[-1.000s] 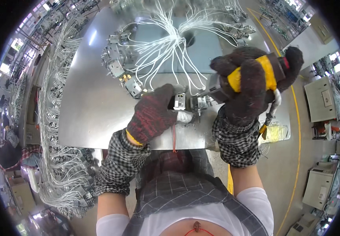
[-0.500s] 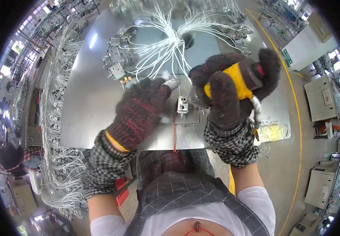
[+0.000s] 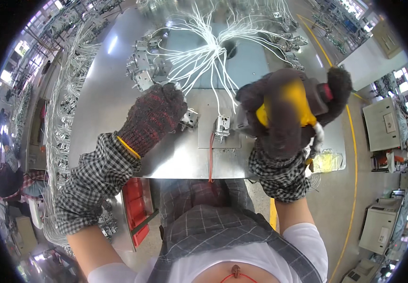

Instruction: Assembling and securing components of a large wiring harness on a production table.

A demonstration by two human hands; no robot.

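Note:
My right hand [image 3: 283, 125], in a dark knitted glove, is wrapped round a yellow and black power driver [image 3: 302, 100], blurred by motion. Its tip points towards a small metal block [image 3: 222, 125] that sits on a flat plate [image 3: 206, 136] near the table's front edge. A white wire runs up from this block and red wires hang down from it. My left hand [image 3: 156, 113], gloved alike, has its fingers curled beside a second metal block [image 3: 189, 119]. Its fingertips reach towards a cluster of metal blocks [image 3: 143, 79]; what they grip is hidden.
A bundle of white wires [image 3: 212, 49] fans out over a grey board at the far side. More metal blocks [image 3: 294, 45] lie at the far right. Bunches of white wires [image 3: 62, 132] hang along the left. A yellowish clear packet [image 3: 327, 160] lies at the table's right front.
My left hand has moved left, away from the middle block, uncovering the second block. My right hand and the driver have shifted slightly right, away from the middle block.

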